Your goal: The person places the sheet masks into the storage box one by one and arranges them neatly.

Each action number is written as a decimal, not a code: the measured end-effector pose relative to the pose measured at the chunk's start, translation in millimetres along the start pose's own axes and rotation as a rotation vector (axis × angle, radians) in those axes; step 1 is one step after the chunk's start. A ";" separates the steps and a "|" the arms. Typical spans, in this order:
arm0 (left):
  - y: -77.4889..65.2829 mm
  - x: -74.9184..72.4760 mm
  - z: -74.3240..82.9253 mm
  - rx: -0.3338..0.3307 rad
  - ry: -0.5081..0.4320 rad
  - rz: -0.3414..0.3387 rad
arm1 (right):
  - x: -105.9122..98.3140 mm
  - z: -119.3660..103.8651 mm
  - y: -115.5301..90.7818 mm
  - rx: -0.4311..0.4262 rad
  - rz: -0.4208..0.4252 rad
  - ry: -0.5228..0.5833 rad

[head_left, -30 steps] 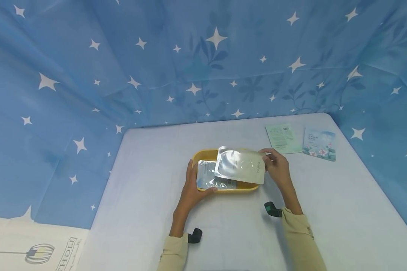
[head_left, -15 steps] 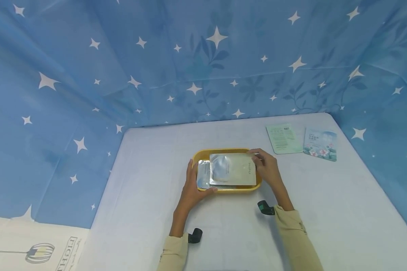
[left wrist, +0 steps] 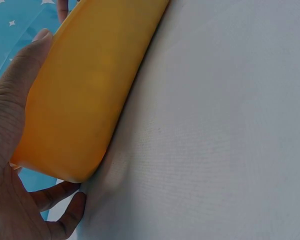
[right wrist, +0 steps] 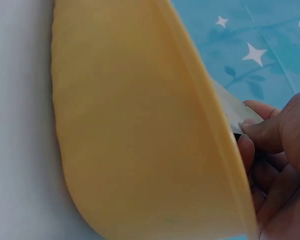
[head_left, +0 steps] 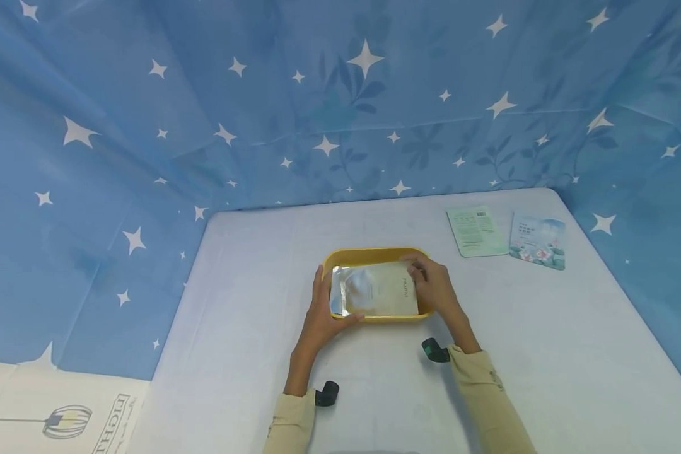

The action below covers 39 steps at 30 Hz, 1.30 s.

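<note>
A yellow plastic basket (head_left: 369,255) stands mid-table in the head view. My left hand (head_left: 320,319) holds its left end, thumb along the front rim and fingers around the end wall; the left wrist view shows the thumb (left wrist: 27,62) against the basket's side (left wrist: 90,90). Between thumb and fingers my right hand (head_left: 436,289) pinches the right edge of a silvery face mask sachet (head_left: 383,295). That sachet lies tilted inside the basket, over a pale blue sachet (head_left: 337,293) that is mostly covered. In the right wrist view the pinched sachet corner (right wrist: 232,111) shows beyond the basket wall.
A green sachet (head_left: 477,232) and a blue floral sachet (head_left: 538,241) lie side by side at the back right of the white table (head_left: 250,302). A blue star-patterned curtain (head_left: 295,107) hangs behind the table.
My right hand has moved left with the silvery sachet, bringing it from above the basket's right rim down inside, over the pale blue one. My left hand keeps its place on the basket.
</note>
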State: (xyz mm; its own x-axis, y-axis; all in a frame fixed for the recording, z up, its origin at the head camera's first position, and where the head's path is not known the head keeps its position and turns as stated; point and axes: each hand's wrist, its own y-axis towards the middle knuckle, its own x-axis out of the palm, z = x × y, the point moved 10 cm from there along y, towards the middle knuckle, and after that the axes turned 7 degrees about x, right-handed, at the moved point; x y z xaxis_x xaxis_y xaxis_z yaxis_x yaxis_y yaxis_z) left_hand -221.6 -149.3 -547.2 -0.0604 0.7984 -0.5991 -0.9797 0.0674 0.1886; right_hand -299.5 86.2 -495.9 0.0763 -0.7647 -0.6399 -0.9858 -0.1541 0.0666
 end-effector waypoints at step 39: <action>0.6 -2.0 5.1 0.016 0.016 0.004 | 16.7 -2.8 -0.8 -0.018 0.072 -0.360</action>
State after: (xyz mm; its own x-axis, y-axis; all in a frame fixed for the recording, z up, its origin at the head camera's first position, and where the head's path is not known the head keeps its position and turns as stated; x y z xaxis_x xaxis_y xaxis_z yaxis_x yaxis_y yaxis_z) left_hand -221.1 -147.8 -541.9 -0.0679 0.7888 -0.6109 -0.9762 0.0739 0.2039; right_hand -297.1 71.8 -504.6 -0.0540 -0.5053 -0.8612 -0.9837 -0.1211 0.1327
